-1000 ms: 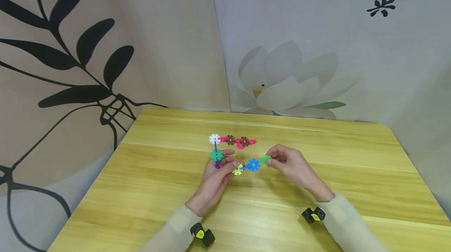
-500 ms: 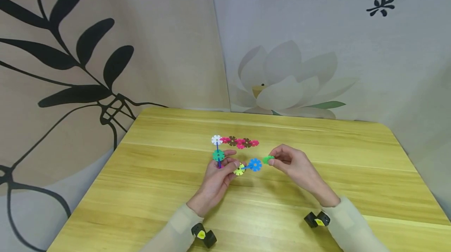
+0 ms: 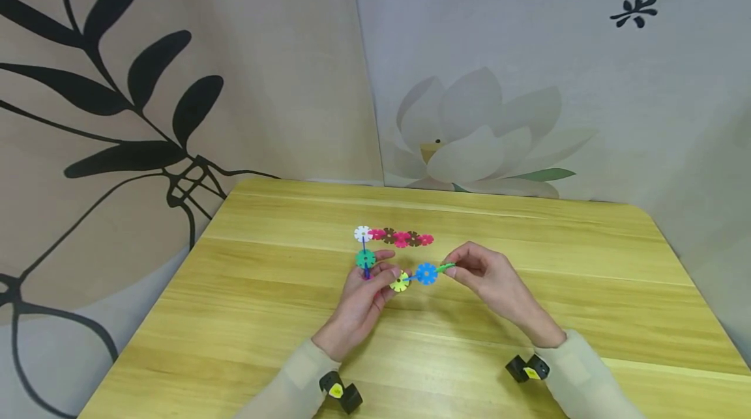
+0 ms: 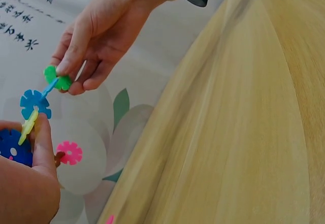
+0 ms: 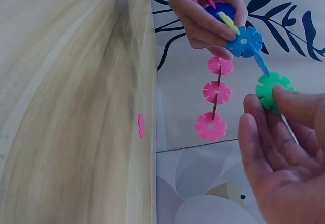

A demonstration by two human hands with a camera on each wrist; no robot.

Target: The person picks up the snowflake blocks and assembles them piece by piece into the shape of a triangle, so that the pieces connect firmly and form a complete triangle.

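Observation:
A bent chain of slotted plastic snowflake discs hangs over the table from my left hand [image 3: 366,292], whose thumb and fingers pinch it near the yellow disc [image 3: 400,281]. A dark blue disc [image 4: 15,148] sits partly behind those fingers. Going up from the hand are a teal disc [image 3: 366,259] and a white disc [image 3: 363,234], then a row of pink and brown discs [image 3: 389,236] to the right. Light blue discs [image 5: 246,41] continue from the yellow one. My right hand [image 3: 489,279] pinches a green disc [image 5: 274,89], its edge right at the end light blue disc.
The wooden table [image 3: 563,341] backs onto a wall [image 3: 281,80] printed with leaves and a lotus. In the right wrist view a pink disc [image 5: 141,126] lies on the table near its edge. Both wrists wear small black cameras [image 3: 342,393].
The green disc has turned from showing its face to nearly edge-on and now meets the light blue disc, where a small gap was before. The chain and left hand have shifted slightly right.

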